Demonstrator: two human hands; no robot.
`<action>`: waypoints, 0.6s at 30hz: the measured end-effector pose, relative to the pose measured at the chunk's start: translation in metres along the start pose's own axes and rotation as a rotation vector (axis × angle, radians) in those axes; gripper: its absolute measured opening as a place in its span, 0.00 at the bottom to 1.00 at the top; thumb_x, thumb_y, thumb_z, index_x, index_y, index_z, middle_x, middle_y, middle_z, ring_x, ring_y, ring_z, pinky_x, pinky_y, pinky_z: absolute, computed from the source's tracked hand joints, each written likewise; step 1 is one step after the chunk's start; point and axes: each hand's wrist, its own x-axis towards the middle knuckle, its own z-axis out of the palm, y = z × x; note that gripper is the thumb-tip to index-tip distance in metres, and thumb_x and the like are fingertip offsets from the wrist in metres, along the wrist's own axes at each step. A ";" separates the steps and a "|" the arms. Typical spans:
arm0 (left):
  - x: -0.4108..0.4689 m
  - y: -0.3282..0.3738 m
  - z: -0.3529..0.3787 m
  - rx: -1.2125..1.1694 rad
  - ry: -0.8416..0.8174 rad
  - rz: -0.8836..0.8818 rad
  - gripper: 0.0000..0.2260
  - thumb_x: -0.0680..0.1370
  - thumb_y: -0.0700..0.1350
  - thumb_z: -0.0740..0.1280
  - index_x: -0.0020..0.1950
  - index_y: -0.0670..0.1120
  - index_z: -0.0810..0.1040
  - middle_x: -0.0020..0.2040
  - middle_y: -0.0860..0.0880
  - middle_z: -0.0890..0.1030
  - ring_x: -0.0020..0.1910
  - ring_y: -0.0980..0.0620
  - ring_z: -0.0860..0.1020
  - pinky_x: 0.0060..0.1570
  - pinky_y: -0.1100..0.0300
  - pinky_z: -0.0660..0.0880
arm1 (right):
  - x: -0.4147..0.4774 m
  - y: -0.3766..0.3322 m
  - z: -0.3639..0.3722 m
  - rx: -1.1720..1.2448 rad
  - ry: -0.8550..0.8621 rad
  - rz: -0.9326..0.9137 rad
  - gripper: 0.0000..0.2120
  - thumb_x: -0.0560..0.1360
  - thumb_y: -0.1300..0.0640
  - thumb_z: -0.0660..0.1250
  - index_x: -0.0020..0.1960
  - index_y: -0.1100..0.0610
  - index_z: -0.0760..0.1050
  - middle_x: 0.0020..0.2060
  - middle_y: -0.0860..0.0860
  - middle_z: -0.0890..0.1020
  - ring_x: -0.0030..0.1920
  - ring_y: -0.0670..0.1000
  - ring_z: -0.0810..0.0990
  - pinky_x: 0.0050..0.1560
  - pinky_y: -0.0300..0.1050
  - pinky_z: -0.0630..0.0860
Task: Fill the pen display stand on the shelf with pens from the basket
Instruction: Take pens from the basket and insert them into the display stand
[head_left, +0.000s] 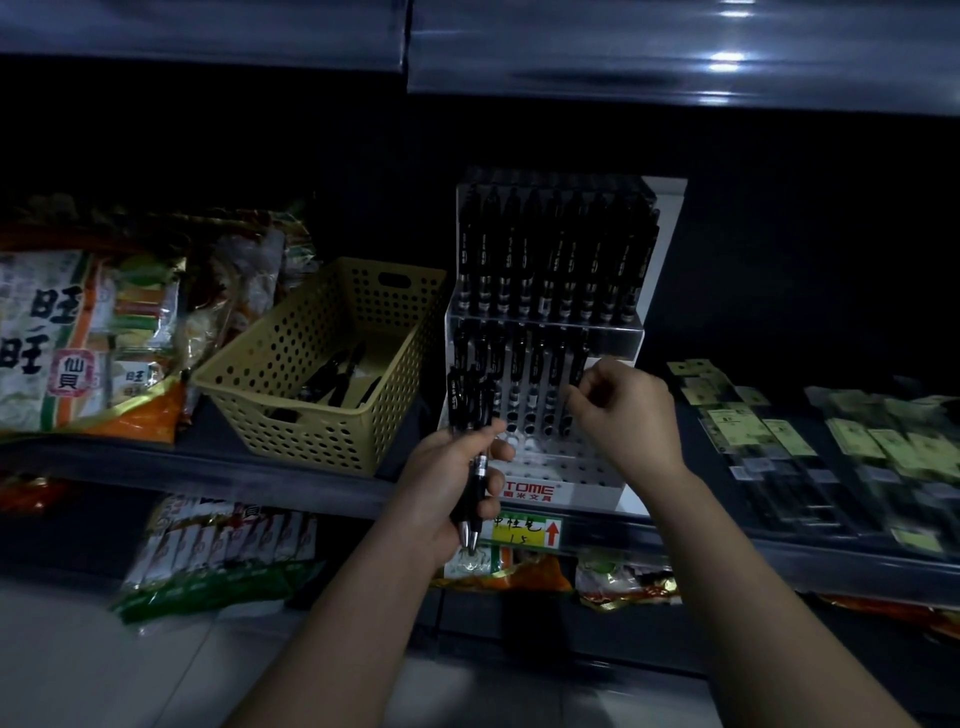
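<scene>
A clear tiered pen display stand sits on the shelf, its top tier full of black pens and its lower tier partly filled. My left hand grips a bunch of black pens in front of the stand's left side, tips pointing down. My right hand pinches a single black pen at the right end of the lower tier. To the stand's left, a tan perforated basket holds several more black pens.
Snack bags fill the shelf left of the basket. Flat packaged items lie on the shelf right of the stand. A yellow price tag hangs on the shelf edge, with more snack packs on the shelf below.
</scene>
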 end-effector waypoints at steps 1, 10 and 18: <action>0.000 0.000 0.000 -0.002 -0.008 0.000 0.08 0.79 0.39 0.63 0.56 0.39 0.76 0.34 0.47 0.78 0.26 0.53 0.69 0.20 0.65 0.62 | -0.001 0.000 0.000 0.002 -0.008 0.011 0.10 0.73 0.57 0.70 0.35 0.57 0.74 0.30 0.50 0.78 0.33 0.51 0.77 0.35 0.46 0.75; -0.004 -0.002 0.004 -0.034 -0.124 0.065 0.05 0.79 0.36 0.63 0.51 0.40 0.78 0.36 0.46 0.79 0.27 0.54 0.71 0.21 0.63 0.66 | -0.003 -0.035 -0.007 0.366 -0.225 0.020 0.16 0.72 0.49 0.68 0.34 0.61 0.76 0.29 0.58 0.77 0.30 0.48 0.71 0.33 0.45 0.68; -0.008 -0.002 0.004 0.049 -0.161 0.100 0.07 0.79 0.41 0.64 0.54 0.39 0.77 0.37 0.47 0.81 0.28 0.53 0.76 0.28 0.59 0.75 | 0.003 -0.051 -0.025 0.732 -0.384 0.140 0.06 0.74 0.61 0.70 0.38 0.58 0.80 0.27 0.47 0.78 0.27 0.42 0.74 0.28 0.36 0.69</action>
